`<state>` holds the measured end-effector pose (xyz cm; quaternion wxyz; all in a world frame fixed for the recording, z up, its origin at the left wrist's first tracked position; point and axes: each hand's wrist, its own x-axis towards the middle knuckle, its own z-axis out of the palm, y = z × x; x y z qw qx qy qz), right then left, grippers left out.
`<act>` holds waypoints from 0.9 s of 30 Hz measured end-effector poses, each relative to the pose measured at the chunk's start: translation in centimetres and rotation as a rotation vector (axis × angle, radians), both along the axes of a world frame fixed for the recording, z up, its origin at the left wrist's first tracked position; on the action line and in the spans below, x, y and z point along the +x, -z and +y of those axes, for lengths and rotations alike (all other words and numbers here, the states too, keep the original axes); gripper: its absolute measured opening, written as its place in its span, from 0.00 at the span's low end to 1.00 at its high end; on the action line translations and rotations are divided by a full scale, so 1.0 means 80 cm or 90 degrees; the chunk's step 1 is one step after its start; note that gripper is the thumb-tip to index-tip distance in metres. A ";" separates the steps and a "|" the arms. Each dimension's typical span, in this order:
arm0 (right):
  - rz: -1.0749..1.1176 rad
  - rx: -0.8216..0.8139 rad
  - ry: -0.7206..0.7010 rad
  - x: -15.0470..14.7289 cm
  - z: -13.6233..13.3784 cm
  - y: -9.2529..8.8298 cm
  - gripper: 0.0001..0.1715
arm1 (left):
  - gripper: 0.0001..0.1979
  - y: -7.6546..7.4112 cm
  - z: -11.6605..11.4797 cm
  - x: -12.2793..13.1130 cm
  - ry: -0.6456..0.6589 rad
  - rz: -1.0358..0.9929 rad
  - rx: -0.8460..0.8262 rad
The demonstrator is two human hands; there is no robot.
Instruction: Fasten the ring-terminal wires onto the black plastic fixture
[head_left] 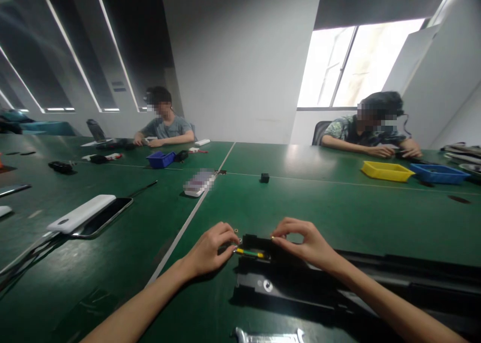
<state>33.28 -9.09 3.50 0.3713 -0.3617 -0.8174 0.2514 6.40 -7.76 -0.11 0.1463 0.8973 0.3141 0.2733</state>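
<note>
Right-hand fingers (288, 227) pinch a tiny brass-coloured piece (272, 238) just above long black rail-like parts (296, 294), while left-hand fingers (227, 234), grip unclear, bend beside a slim yellow-and-green rod (250, 253), so a slack pinch could lose the piece.

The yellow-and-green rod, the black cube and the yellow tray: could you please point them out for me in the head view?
Yellow-and-green rod (250, 253): head view, on its green middle section.
Black cube (265, 179): head view, on its near face.
Yellow tray (387, 173): head view, on its near wall.
</note>
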 end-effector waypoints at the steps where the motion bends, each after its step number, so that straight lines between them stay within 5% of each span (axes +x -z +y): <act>1: 0.005 -0.001 0.006 0.000 0.000 0.000 0.08 | 0.07 0.000 0.000 0.000 0.004 0.003 -0.001; 14: -0.003 -0.123 0.062 0.001 -0.012 -0.009 0.15 | 0.06 -0.001 -0.001 0.005 0.010 0.017 0.015; 27: -0.112 -0.076 0.050 0.000 -0.019 -0.015 0.14 | 0.05 0.002 -0.003 0.007 0.006 0.007 0.029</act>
